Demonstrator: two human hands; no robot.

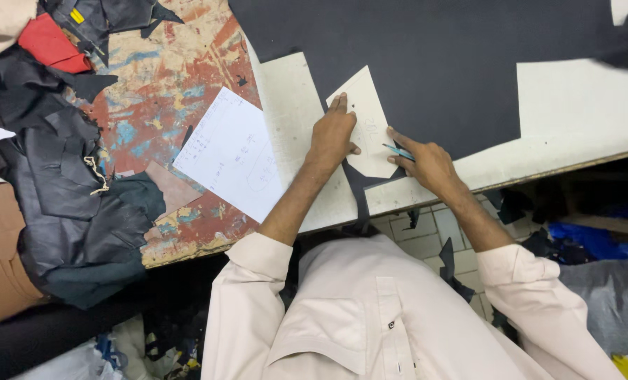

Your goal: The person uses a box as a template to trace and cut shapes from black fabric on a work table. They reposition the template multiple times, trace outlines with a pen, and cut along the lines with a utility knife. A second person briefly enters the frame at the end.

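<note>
Lying flat on a sheet of black leather (433, 63), the pale card template (369, 116), a five-sided piece with a pointed upper end, sits near the front edge of the white cutting board (574, 105), its lower end reaching past the leather's cut edge. The left hand (334, 135) rests on the template's left half, palm down and fingers extended together, pressing the card against the leather; nothing is clasped in it. The right hand (426, 160) lies just beside the template's lower right edge, its fingers closed on a slim blue pen (398, 152) whose tip touches the card's border. A narrow black strip of leather (360, 200) hangs from below the template over the board's front edge. To the left of the board, a white sheet of paper (233, 151) with handwriting lies tilted on the worn, paint-stained worktable (180, 77), partly overlapping the board. Farther left, a heap of black leather offcuts (61, 190) covers the table's end, with a red scrap (50, 43) at the upper corner. Both forearms emerge from rolled pale pink sleeves (518, 274).
</note>
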